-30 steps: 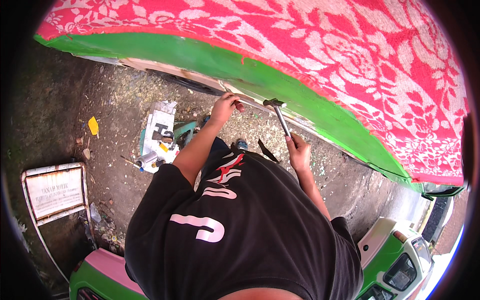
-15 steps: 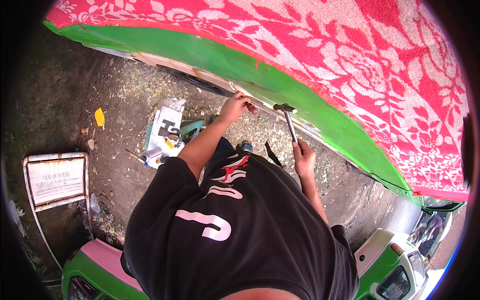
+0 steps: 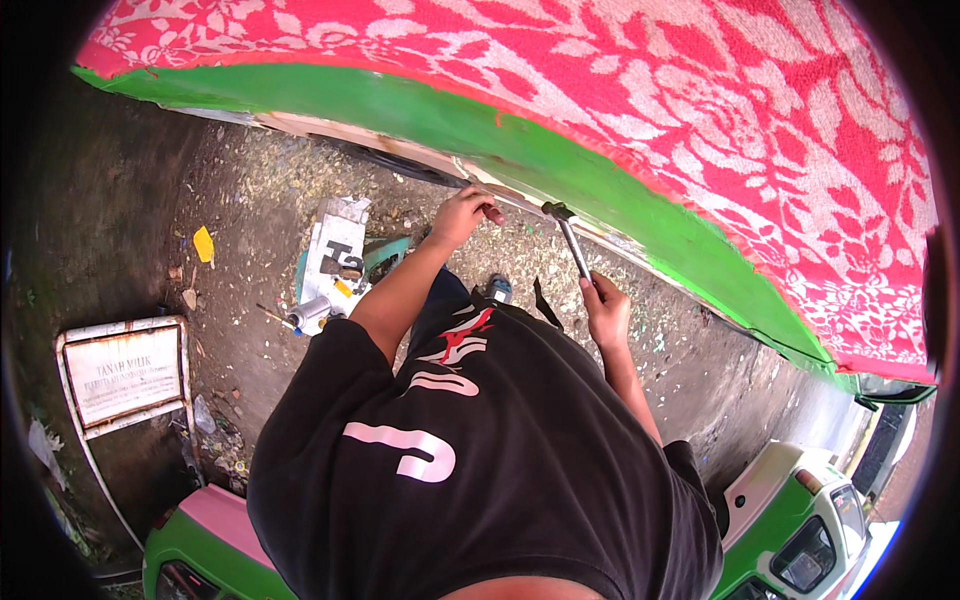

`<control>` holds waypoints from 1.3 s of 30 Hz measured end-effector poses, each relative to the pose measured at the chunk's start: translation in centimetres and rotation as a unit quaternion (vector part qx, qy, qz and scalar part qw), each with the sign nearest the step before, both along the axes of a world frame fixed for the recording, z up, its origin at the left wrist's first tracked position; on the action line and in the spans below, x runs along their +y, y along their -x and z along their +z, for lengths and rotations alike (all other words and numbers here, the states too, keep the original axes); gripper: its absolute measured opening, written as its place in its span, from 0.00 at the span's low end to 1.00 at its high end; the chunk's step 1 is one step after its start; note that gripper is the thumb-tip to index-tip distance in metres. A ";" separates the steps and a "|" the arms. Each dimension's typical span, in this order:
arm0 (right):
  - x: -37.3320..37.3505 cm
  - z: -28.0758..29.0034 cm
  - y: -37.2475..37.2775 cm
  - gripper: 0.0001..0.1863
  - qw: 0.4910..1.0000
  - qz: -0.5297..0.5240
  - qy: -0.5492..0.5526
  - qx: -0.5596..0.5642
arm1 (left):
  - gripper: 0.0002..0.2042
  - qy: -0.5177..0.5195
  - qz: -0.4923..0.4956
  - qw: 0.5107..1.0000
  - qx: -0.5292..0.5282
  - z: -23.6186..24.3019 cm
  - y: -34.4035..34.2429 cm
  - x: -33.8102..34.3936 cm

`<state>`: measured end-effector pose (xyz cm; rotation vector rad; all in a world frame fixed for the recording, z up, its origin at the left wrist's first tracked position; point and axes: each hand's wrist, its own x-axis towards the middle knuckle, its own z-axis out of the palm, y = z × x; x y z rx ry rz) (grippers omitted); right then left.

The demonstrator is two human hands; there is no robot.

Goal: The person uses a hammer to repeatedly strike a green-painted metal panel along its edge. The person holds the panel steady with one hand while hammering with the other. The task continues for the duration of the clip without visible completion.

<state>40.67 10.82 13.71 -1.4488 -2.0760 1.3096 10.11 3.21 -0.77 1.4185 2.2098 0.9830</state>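
My left hand (image 3: 461, 217) is closed around a hand tool with a short reddish-brown handle (image 3: 493, 214), at the lower edge of a green vehicle body (image 3: 560, 165). The tool's working end is too small and partly hidden to name its kind. My right hand (image 3: 606, 312) grips the shaft of a metal hammer (image 3: 572, 240). The hammer's dark head is raised near the pale lower strip of the body, to the right of the handle and apart from it.
A red and white floral cloth (image 3: 700, 100) covers the vehicle's top. Beside my left arm, a stool (image 3: 384, 256) bears a white sheet (image 3: 320, 240), a spray can (image 3: 311, 310) and small items. A framed sign (image 3: 122, 378) stands left. Green-and-white vehicles (image 3: 800, 530) are behind me. Pale flakes litter the ground.
The whole view has shifted slightly. Both hands keep their grips, and the hammer head stays about as far from the reddish-brown handle.
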 end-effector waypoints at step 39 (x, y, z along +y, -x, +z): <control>-1.1 -0.7 -0.7 0.15 0.999 -0.037 -0.020 -0.018 | 0.11 0.001 -0.022 0.999 0.032 0.2 -0.5 2.7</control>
